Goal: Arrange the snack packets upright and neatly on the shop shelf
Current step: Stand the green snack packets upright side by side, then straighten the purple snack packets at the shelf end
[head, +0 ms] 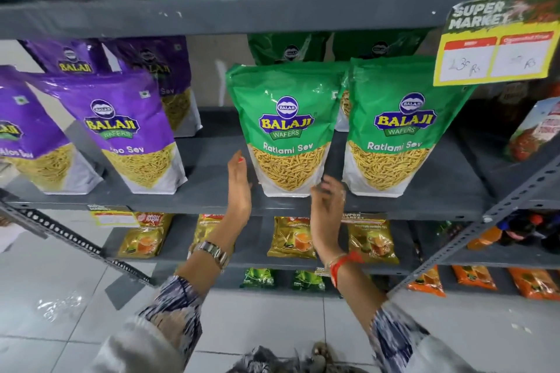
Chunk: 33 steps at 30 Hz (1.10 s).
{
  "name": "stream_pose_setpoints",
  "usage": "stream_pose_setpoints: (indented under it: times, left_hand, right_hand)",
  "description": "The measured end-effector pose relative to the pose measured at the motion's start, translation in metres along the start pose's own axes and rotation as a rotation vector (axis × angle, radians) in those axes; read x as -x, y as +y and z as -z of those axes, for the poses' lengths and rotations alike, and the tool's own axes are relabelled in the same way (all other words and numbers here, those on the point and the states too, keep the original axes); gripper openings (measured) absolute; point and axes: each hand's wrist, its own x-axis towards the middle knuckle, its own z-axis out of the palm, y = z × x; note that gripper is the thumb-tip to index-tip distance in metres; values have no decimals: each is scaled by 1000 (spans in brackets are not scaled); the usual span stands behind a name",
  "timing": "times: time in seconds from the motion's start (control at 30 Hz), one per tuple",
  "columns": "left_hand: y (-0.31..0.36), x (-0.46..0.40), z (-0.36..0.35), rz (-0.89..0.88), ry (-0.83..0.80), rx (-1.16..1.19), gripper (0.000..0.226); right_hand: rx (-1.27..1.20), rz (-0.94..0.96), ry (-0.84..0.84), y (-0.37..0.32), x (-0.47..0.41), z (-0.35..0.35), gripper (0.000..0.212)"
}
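Green Ratlami Sev packet (288,130) stands upright at the grey shelf (212,200) front edge, bare shelf to its left; left hand (239,188) and right hand (327,206) flank its base, each grip spread.

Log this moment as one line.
step: straightening | left hand: open beside left green Ratlami Sev packet | right hand: at its lower right corner | packet: upright
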Motion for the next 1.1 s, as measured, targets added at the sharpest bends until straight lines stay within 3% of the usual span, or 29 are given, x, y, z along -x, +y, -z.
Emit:
stream_pose_setpoints:
  times: [0.17, 0.3, 0.43, 0.57, 0.7, 0.73, 0.8, 0.87, 1.0, 1.1]
  left_hand:
    - [-12, 16, 45, -231, 254, -48, 19]
    - [2, 6, 100, -434, 460, -129, 17]
    - [20, -31, 174, -416, 606, -91, 29]
    - [38, -69, 231, -239, 464, -95, 45]
    - [41, -104, 255, 46, 227, -19, 53]
    - [36, -110, 261, 88, 179, -1, 53]
    - [30, -115, 266, 141, 148, 34, 38]
    - [33, -112, 268, 155, 101, 72, 40]
    - [37, -109, 275, 155, 42, 75, 32]
    - [40, -111, 278, 168, -2, 58, 44]
  right_hand:
    - [92, -49, -268, 7, 33, -31, 24]
    - [90, -36, -382, 4, 39, -73, 24]
    - [57, -102, -432, -2, 36, -142, 33]
    - [-4, -231, -505, -11, 42, -217, 58]
    - [-77, -312, -424, -12, 39, -270, 82]
    - [-111, -302, -409, -8, 41, -278, 77]
    - [-144, -242, -422, -3, 46, -285, 46]
    - [-153, -195, -411, 1, 50, -292, 29]
    - [-151, -177, -413, 3, 52, -298, 39]
    - [-133, -165, -421, 6, 53, -298, 46]
